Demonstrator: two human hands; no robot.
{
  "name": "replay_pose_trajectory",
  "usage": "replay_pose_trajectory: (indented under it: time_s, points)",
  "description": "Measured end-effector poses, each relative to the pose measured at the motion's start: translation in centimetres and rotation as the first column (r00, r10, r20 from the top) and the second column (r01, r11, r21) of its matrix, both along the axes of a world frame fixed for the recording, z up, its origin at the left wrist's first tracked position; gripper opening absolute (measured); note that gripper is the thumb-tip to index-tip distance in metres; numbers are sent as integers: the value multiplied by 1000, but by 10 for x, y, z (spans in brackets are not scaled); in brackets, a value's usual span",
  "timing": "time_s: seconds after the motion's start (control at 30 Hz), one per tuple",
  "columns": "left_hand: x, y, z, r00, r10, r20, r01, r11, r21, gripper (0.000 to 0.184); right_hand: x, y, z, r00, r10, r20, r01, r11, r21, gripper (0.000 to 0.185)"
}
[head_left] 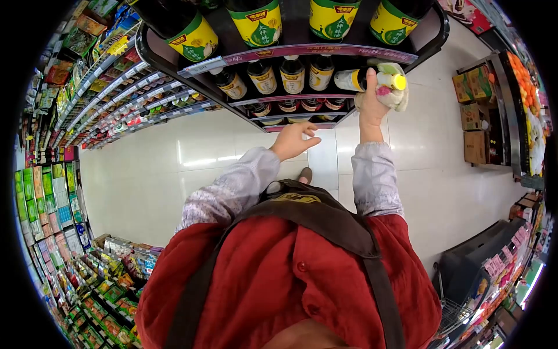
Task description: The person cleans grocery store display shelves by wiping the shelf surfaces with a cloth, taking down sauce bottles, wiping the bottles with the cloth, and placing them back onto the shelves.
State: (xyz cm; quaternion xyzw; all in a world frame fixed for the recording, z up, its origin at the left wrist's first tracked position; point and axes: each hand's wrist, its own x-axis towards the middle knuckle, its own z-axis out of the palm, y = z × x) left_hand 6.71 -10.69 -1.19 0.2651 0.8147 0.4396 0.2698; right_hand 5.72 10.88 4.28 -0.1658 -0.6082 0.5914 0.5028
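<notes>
My right hand (375,104) is closed around a bottle (350,79) with a yellow cap, tilted on its side at the right end of the shelf's second tier. A pale cloth (397,98) with a pink spot is bunched at the same hand. My left hand (295,140) is empty, its fingers apart, just below the lower shelf edge. Dark bottles with yellow labels (292,78) stand in a row on the second tier. Larger bottles with green and yellow labels (257,25) stand on the top tier.
The display shelf (302,53) has a long price rail at its front. Shelves of packets (99,75) line the left. Cardboard boxes (474,146) and a produce stand are at right. A wire cart (454,314) is at lower right, and pale floor tiles (232,157) lie below.
</notes>
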Motion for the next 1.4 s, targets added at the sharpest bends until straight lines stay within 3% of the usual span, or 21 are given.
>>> replay_pose_trajectory:
  time_s: [0.07,0.1,0.2,0.4,0.5,0.63,0.73,0.8,0.87,0.9,0.93,0.97,1.03,1.13,1.2,1.27,1.3,1.4]
  points:
    - [2,-11,-2,1000,-3,8,3,1000,-17,45,-9,0,-15,998,-22,65,17,998,68,37]
    - [2,-16,-4,999,28,18,-28,1000,-10,42,-13,-1,-22,996,3,92,-3,1000,-5,39]
    - [0,-25,-7,996,77,38,-77,997,-7,37,-20,2,-37,987,-16,158,14,1000,17,38]
    - [-4,-31,-7,993,101,67,-101,995,-1,35,-37,1,-28,985,-106,134,76,974,216,40]
    - [-5,-30,-9,990,105,95,-107,994,15,34,-43,2,-20,993,-34,115,13,985,171,40]
    - [-7,-26,-10,990,97,105,-99,995,11,32,-53,2,-24,983,-80,163,61,991,119,42]
    - [-5,-21,-7,991,83,102,-86,996,31,32,-58,7,-22,969,-122,213,66,966,252,44]
    - [-6,-17,-7,992,69,109,-72,997,29,32,-62,4,-26,964,-188,188,147,966,213,42]
    - [-10,-11,-9,997,82,15,-83,995,51,32,-75,12,-39,984,-59,166,47,996,74,40]
    - [-12,-8,-9,997,80,15,-81,995,51,32,-82,17,-49,954,-167,249,121,974,190,35]
    - [-15,-5,-7,993,96,72,-101,992,80,31,-88,20,-51,954,-168,249,122,974,190,35]
    - [-17,-4,-6,986,110,128,-125,986,107,31,-95,22,-54,874,-337,351,199,906,373,33]
    - [-19,-3,3,986,117,120,-129,987,94,30,-97,18,-47,762,-502,409,233,802,549,32]
    - [-20,-6,9,980,154,124,-169,979,117,29,-106,11,-28,556,-619,555,-82,623,778,34]
    - [-22,-13,8,972,189,141,-210,965,155,29,-98,10,-14,548,-536,642,-178,676,715,35]
    - [-24,-23,2,955,266,133,-289,935,207,36,-86,10,-18,690,-479,543,-72,701,710,41]
    - [-27,-28,4,952,276,134,-300,930,211,36,-99,16,-46,679,-569,463,134,717,684,50]
    - [-37,-38,12,916,402,18,-398,898,187,37,-85,15,-37,720,-472,508,137,815,564,59]
